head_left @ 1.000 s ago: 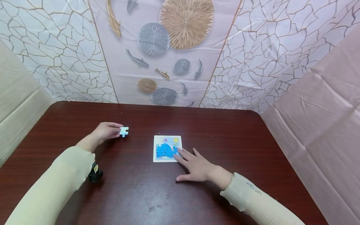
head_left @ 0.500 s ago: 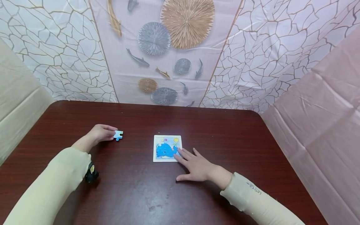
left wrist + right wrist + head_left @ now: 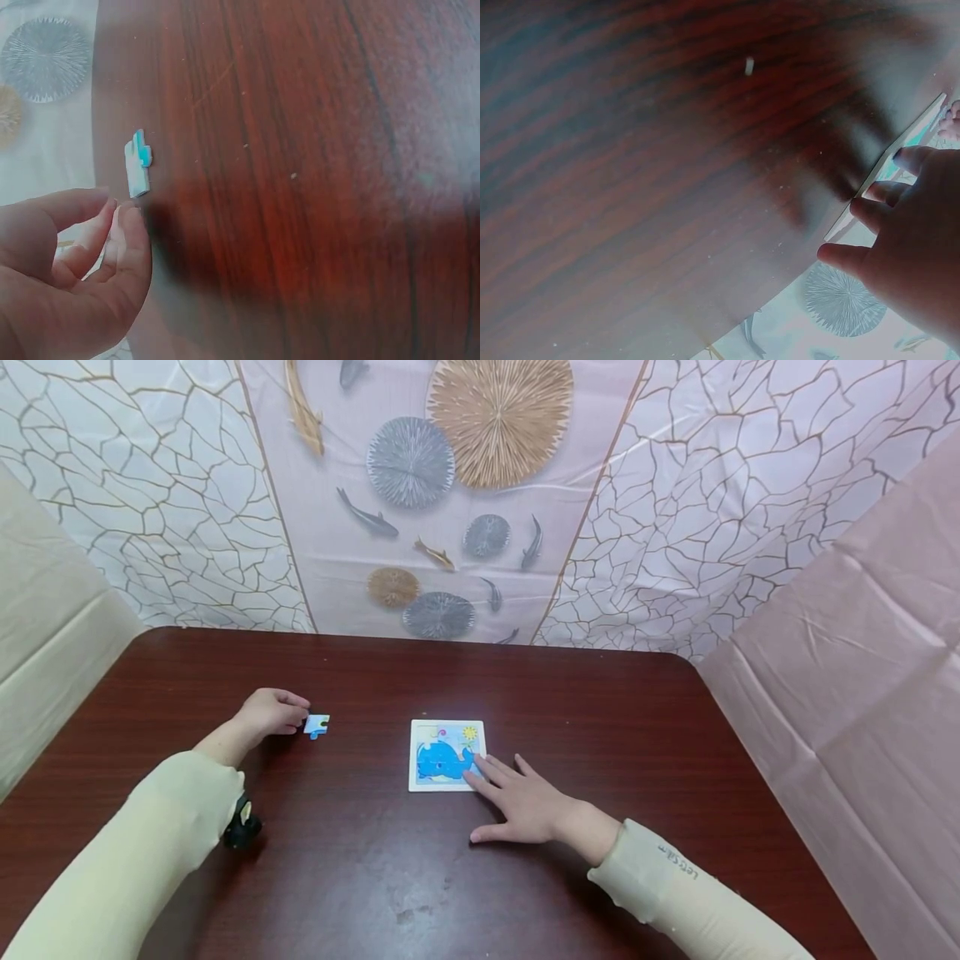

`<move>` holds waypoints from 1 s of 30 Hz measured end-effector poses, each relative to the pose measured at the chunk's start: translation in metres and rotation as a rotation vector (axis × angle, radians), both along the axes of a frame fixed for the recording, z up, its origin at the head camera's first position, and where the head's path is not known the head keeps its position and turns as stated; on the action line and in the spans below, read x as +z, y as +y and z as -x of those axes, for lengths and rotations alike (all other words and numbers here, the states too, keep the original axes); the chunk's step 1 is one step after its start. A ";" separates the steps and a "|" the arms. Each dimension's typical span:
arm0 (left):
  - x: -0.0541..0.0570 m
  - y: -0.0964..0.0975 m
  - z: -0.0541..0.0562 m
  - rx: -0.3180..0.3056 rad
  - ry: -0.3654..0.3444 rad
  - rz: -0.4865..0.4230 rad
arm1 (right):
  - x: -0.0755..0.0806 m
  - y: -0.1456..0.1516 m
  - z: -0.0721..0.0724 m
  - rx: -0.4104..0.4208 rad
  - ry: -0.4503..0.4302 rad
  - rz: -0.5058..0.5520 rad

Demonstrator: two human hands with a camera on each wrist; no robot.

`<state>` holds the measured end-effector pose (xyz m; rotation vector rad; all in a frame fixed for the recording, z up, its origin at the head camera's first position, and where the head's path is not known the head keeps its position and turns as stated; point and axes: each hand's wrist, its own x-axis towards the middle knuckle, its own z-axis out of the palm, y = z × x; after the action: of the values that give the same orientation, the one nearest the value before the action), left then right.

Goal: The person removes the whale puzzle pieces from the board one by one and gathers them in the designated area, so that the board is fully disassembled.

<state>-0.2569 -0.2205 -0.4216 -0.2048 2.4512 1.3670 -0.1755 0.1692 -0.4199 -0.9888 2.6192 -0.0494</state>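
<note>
A pale blue jigsaw puzzle piece (image 3: 317, 725) lies on the left part of the table. Just left of it is my left hand (image 3: 272, 713), its fingers loosely bent. In the left wrist view a small gap shows between the fingertips (image 3: 133, 217) and the puzzle piece (image 3: 138, 165). Near the middle of the table lies a square whale jigsaw puzzle (image 3: 442, 762) with a white border and a sun in one corner. My right hand (image 3: 525, 803) rests with spread, straight fingers over the puzzle's right edge, covering a bit of the picture.
The dark red-brown wooden table (image 3: 420, 877) has rounded far corners. Behind it hangs a patterned curtain (image 3: 450, 527), and a plain pinkish cloth (image 3: 862, 693) closes off the right side. A black wrist device (image 3: 242, 828) sits under the left sleeve.
The left hand carried the puzzle piece left and toward me, then let go of it; the piece now lies by its fingertips. The right hand and the whale puzzle have stayed put.
</note>
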 end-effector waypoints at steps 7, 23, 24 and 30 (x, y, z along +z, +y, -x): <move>0.021 0.017 -0.001 -0.058 0.012 -0.075 | 0.001 0.001 -0.001 -0.005 0.008 0.001; 0.016 0.109 0.003 -0.160 -0.058 -0.263 | -0.004 -0.001 -0.004 0.011 0.040 -0.007; 0.015 0.114 0.002 -0.165 -0.063 -0.269 | -0.004 -0.001 -0.004 0.011 0.042 -0.011; 0.010 0.138 0.001 -0.180 -0.087 -0.271 | -0.005 -0.001 -0.005 0.005 0.035 -0.022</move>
<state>-0.2581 -0.0824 -0.4118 0.0198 2.1284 1.5536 -0.1701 0.1677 -0.4248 -0.9979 2.6428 -0.0020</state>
